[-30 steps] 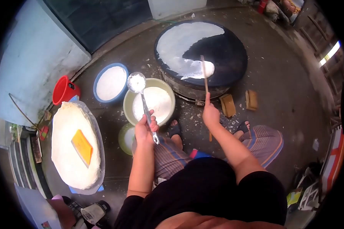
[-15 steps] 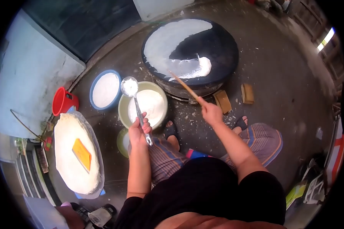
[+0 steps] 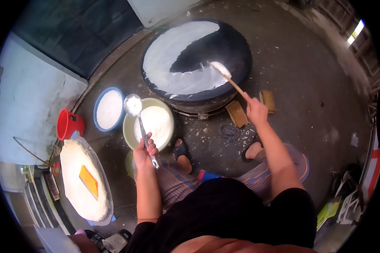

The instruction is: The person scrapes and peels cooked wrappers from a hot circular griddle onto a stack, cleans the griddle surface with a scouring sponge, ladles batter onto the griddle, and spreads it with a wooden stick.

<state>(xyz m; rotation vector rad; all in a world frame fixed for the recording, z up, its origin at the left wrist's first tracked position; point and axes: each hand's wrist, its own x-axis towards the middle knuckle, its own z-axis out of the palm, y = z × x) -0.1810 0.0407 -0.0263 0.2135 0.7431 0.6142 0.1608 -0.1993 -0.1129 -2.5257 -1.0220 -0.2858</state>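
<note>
My left hand (image 3: 145,152) is closed round the handle of a metal ladle (image 3: 133,105), its bowl coated with white batter, above a pale green basin (image 3: 127,134) of white batter. My right hand (image 3: 256,111) grips a wooden batter spreader (image 3: 237,87). The far end of the spreader lies at the right part of a large round black griddle (image 3: 234,48), against a thick lump of white batter (image 3: 221,68). A thin white layer of batter (image 3: 166,59) covers the left and front of the griddle; the middle and right show bare black.
A blue-rimmed basin (image 3: 98,120) of white stuff and a red bucket (image 3: 69,125) stand to the left. Nearer is a stack of pale flat sheets (image 3: 78,173) with an orange scraper-like piece (image 3: 88,182) on top. Two brown blocks (image 3: 237,114) lie beside the griddle.
My right hand has swung right, and the spreader has carried the batter lump rightward, leaving a thin layer along the front of the griddle. The left hand still holds the ladle; the whole view has shifted slightly.
</note>
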